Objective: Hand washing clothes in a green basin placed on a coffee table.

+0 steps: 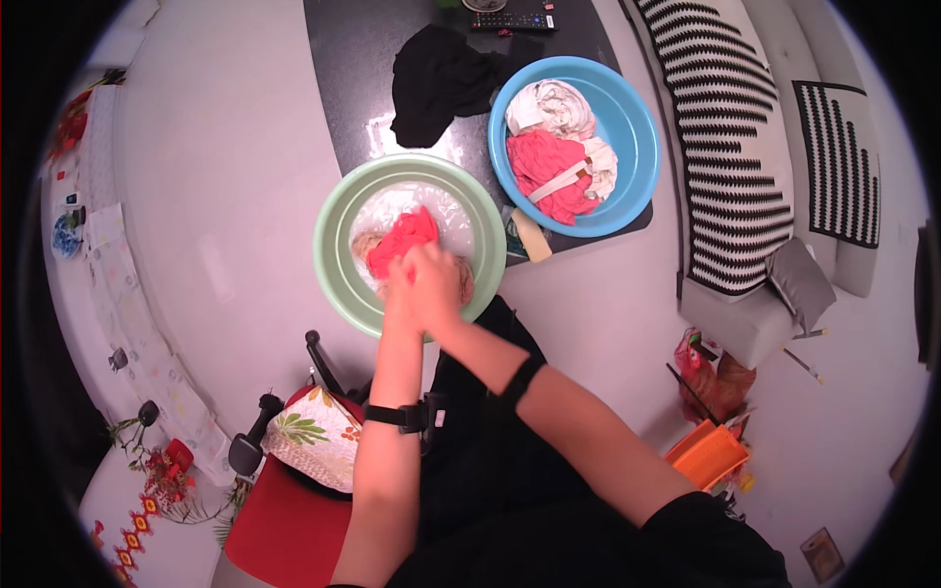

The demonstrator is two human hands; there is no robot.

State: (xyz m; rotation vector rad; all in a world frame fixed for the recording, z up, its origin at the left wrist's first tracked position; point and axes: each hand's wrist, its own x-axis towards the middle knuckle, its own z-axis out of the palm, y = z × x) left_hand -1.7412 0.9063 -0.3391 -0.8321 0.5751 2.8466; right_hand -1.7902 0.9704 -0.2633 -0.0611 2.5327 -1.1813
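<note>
Pressed close together, my left hand point(399, 290) and my right hand point(434, 279) grip a wet coral-red cloth point(403, 239) inside a pale green plastic basin point(332, 283). Sudsy water point(448, 202) fills the basin's bottom. Beige fabric point(365, 244) shows at the left of the red cloth, and more of it lies by my right hand. My fingers hide part of the cloth. To the right, a blue plastic basin point(638, 147) holds a twisted white garment point(551, 106) and a coral-red garment point(555, 176) with a pale strap across it.
A black garment point(441, 81) and a remote control point(514, 22) lie on the dark table point(345, 66). Beside the blue basin is a yellowish bar point(531, 237). A red chair point(287, 514) stands at lower left, a sofa point(735, 316) at right, an orange container point(709, 456) on the floor.
</note>
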